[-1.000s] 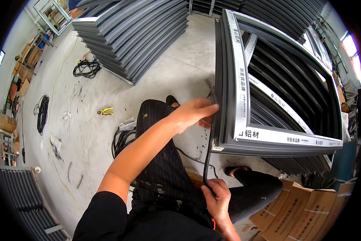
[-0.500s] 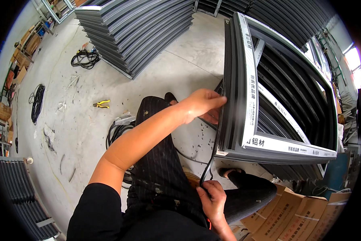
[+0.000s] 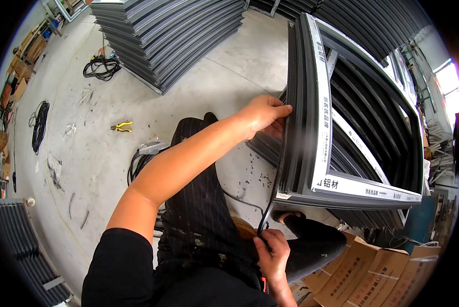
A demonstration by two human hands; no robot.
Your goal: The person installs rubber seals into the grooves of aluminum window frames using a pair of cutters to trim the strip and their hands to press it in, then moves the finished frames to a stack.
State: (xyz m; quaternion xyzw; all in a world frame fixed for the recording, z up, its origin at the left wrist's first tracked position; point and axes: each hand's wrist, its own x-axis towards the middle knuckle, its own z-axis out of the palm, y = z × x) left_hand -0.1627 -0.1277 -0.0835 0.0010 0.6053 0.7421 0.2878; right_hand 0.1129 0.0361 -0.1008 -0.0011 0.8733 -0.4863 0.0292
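Observation:
A dark grey window frame (image 3: 319, 130) with white protective tape on its face lies on a stack of like frames to my right. My left hand (image 3: 267, 116) is at the stack's left edge, thumb against the upper frame's side and fingers curled underneath. Down that side runs a thin black rubber strip (image 3: 269, 207), passing the near corner to my lap. There my right hand (image 3: 273, 250) pinches it between thumb and fingers. The strip's contact with my left fingertips is partly hidden.
A tall stack of grey profiles (image 3: 173, 41) stands ahead. Yellow-handled pliers (image 3: 121, 126) and a coiled black cable (image 3: 40, 128) lie on the floor to my left. Flattened cardboard boxes (image 3: 362, 271) are at lower right; more bundled profiles (image 3: 22, 240) lie at lower left.
My left hand has slid a little farther up along the frame's side. My right hand still pinches the strip in nearly the same place. The view has shifted slightly.

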